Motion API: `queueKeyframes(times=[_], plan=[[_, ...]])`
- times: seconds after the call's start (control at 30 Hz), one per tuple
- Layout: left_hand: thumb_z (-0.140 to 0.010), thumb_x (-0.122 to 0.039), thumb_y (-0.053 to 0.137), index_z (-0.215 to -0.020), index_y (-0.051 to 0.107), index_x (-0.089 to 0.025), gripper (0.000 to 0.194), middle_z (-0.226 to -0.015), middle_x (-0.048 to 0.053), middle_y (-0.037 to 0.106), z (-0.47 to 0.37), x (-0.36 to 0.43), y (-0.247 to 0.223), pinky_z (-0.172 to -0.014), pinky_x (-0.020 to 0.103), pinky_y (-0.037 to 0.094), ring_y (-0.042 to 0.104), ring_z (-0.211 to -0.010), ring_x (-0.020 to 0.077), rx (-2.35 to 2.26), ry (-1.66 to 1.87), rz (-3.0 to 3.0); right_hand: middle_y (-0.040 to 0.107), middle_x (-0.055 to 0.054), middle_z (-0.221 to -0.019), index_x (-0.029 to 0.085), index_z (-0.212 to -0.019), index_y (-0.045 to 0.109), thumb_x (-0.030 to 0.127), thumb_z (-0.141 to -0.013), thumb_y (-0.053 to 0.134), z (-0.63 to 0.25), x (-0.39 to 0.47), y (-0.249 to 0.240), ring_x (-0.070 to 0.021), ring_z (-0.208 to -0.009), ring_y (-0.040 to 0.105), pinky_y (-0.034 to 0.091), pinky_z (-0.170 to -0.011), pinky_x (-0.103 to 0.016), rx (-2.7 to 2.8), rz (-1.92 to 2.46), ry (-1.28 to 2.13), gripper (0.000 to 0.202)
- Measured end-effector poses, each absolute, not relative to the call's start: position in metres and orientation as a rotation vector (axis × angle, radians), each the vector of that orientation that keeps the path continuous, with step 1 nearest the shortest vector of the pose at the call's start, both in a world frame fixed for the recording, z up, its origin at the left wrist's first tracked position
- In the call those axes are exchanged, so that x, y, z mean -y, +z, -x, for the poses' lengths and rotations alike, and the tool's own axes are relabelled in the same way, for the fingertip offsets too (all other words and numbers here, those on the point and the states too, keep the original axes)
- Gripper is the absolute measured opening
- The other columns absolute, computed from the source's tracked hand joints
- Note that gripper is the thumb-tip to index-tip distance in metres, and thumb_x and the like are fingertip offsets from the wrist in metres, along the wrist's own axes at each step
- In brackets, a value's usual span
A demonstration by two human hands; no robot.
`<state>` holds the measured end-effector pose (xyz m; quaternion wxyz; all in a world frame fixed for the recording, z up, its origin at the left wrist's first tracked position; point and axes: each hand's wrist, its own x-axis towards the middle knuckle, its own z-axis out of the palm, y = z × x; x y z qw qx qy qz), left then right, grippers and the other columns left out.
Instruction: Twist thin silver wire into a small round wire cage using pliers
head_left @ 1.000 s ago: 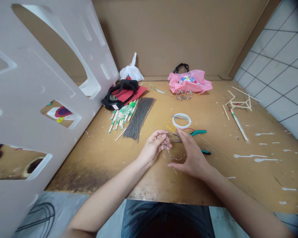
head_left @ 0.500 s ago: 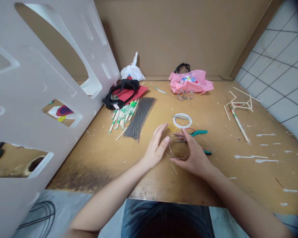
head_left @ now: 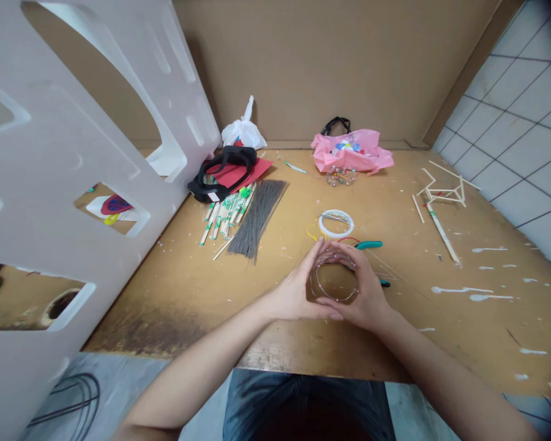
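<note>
A round hoop of thin wire (head_left: pixel 318 283) with small beads stands between my two hands. My left hand (head_left: pixel 298 285) curves around its left side, thumb below and fingers above. Around the right side my right hand (head_left: pixel 367 288) is wrapped the same way, and the thumbs meet at the bottom. Just beyond my fingers lie green-handled pliers (head_left: pixel 370 245), their jaws hidden behind my right hand. A white ring (head_left: pixel 322 229) with thin metal pieces across it rests past my fingertips, near a yellow wire (head_left: pixel 311 233).
Left of centre lie a bundle of grey wires (head_left: pixel 257 220), wrapped chopsticks (head_left: pixel 215 220) and a black head strap (head_left: pixel 197 187). A pink bag (head_left: pixel 376 159) and a beaded wire piece (head_left: pixel 342 176) sit at the back. A stick frame (head_left: pixel 443 229) lies right; a white plastic panel (head_left: pixel 119 110) stands left.
My left hand has moved right and closed around the wire hoop's left side. The right hand has shifted slightly right, and both hands now encircle the hoop.
</note>
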<state>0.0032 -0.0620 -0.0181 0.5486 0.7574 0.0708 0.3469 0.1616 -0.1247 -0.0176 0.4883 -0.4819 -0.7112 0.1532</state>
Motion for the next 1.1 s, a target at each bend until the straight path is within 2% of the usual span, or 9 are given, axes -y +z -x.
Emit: queueKeyframes(times=[0.17, 0.27, 0.4, 0.63, 0.8, 0.97, 1.1], plan=[[-0.054, -0.03, 0.082, -0.143, -0.009, -0.028, 0.128, -0.149, 0.017, 0.02, -0.001, 0.065, -0.02, -0.108, 0.052, 0.027, 0.028, -0.133, 0.035, -0.236, 0.712, -1.89, 0.053, -0.009, -0.116, 0.028, -0.133, 0.031, 0.035, -0.059, 0.079, -0.162, 0.126, -0.016, -0.0263, -0.098, 0.057, 0.05, -0.085, -0.044, 1.748, 1.161, 0.283, 0.089], [-0.059, -0.028, 0.079, -0.143, -0.01, -0.027, 0.123, -0.148, 0.017, 0.023, -0.001, 0.065, -0.027, -0.108, 0.053, 0.027, 0.029, -0.133, 0.034, -0.262, 0.685, -1.929, 0.054, -0.008, -0.111, 0.029, -0.134, 0.029, 0.035, -0.058, 0.079, -0.163, 0.127, -0.02, -0.0264, -0.096, 0.058, 0.05, -0.084, -0.044, 1.748, 1.143, 0.259, 0.091], [-0.067, -0.022, 0.071, -0.143, -0.01, -0.029, 0.111, -0.147, 0.015, 0.024, -0.006, 0.064, -0.035, -0.109, 0.052, 0.025, 0.029, -0.134, 0.0313, -0.186, 0.775, -1.899, 0.049, -0.01, -0.123, 0.03, -0.139, 0.021, 0.033, -0.061, 0.077, -0.161, 0.127, -0.024, -0.0289, -0.108, 0.053, 0.046, -0.091, -0.048, 1.723, 1.136, 0.32, 0.096], [-0.068, -0.026, 0.073, -0.143, -0.003, -0.033, 0.106, -0.149, 0.017, 0.017, -0.008, 0.061, -0.033, -0.107, 0.053, 0.027, 0.028, -0.134, 0.0302, -0.325, 0.91, -1.752, 0.042, -0.011, -0.134, 0.029, -0.142, 0.015, 0.026, -0.068, 0.072, -0.157, 0.123, -0.024, -0.0282, -0.122, 0.044, 0.04, -0.1, -0.05, 1.699, 1.01, 0.526, 0.094], [-0.068, -0.024, 0.073, -0.143, -0.002, -0.033, 0.107, -0.151, 0.015, 0.015, -0.003, 0.06, -0.031, -0.11, 0.054, 0.02, 0.021, -0.137, 0.0309, -0.408, 0.886, -1.885, 0.03, -0.01, -0.145, 0.032, -0.143, 0.009, 0.023, -0.069, 0.069, -0.156, 0.124, -0.019, -0.0276, -0.131, 0.034, 0.034, -0.104, -0.05, 1.782, 1.007, 0.526, 0.095], [-0.064, -0.03, 0.076, -0.143, -0.003, -0.033, 0.113, -0.152, 0.012, 0.008, -0.002, 0.064, -0.031, -0.111, 0.054, 0.018, 0.015, -0.138, 0.0321, -0.428, 0.893, -1.877, 0.023, -0.009, -0.149, 0.033, -0.143, 0.003, 0.026, -0.068, 0.07, -0.155, 0.126, -0.018, -0.0277, -0.134, 0.028, 0.028, -0.107, -0.052, 1.849, 1.005, 0.59, 0.101], [-0.068, -0.032, 0.072, -0.143, -0.007, -0.033, 0.109, -0.153, 0.013, 0.002, -0.008, 0.069, -0.035, -0.11, 0.052, 0.022, 0.016, -0.138, 0.0307, -0.335, 0.97, -1.788, 0.019, -0.008, -0.15, 0.031, -0.143, -0.004, 0.029, -0.069, 0.068, -0.151, 0.129, -0.019, -0.0273, -0.137, 0.02, 0.022, -0.109, -0.053, 1.815, 0.97, 0.656, 0.103]])
